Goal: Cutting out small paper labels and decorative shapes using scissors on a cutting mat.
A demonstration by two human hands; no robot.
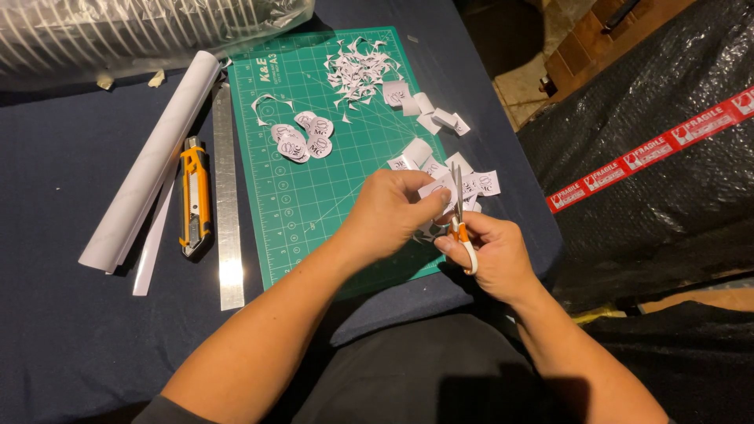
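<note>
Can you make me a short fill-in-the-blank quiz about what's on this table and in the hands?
1. The right hand holds a pair of ____ with orange and white handles.
2. The left hand pinches a small piece of ____.
3. The knife lies between the paper roll and the metal ____.
4. The cut round labels lie on a cutting mat coloured ____.

Missing words: scissors; paper; ruler; green
</note>
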